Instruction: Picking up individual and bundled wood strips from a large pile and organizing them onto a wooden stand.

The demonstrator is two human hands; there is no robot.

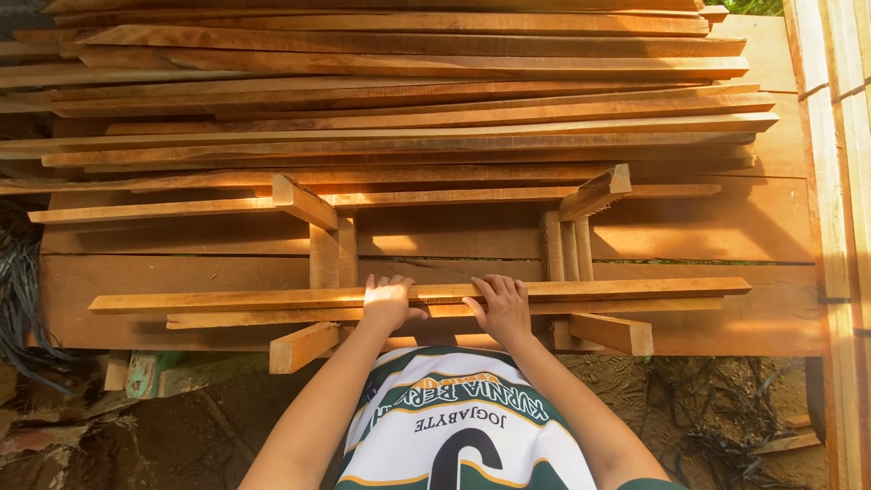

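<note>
Nearest to us is the front of our own striped jersey (pixel 463 426), white with green and gold bands, and our two bare forearms reaching forward from it. Our left hand (pixel 388 301) and right hand (pixel 501 307) lie close together, palms down, fingers curled over the near edge of a long thin wooden slat (pixel 581 290), gripping it. A second slat (pixel 254 318) lies just beneath and in front of it, touching. Both slats run straight across our view, left to right, their long axis level and parallel to our chest. They rest on two short wooden cross blocks, one to the left (pixel 305 346) and one to the right (pixel 613 333), whose ends jut toward us. Behind the slats, broad flat planks (pixel 717 227) form a bench-like surface, and beyond that a tall stack of similar slats (pixel 408 100) fills the far view, all lying the same way. More pale boards (pixel 839 181) stand along the right edge. Below us is dark earth (pixel 181 436), with a tangle of black cables (pixel 18 290) at far left.
</note>
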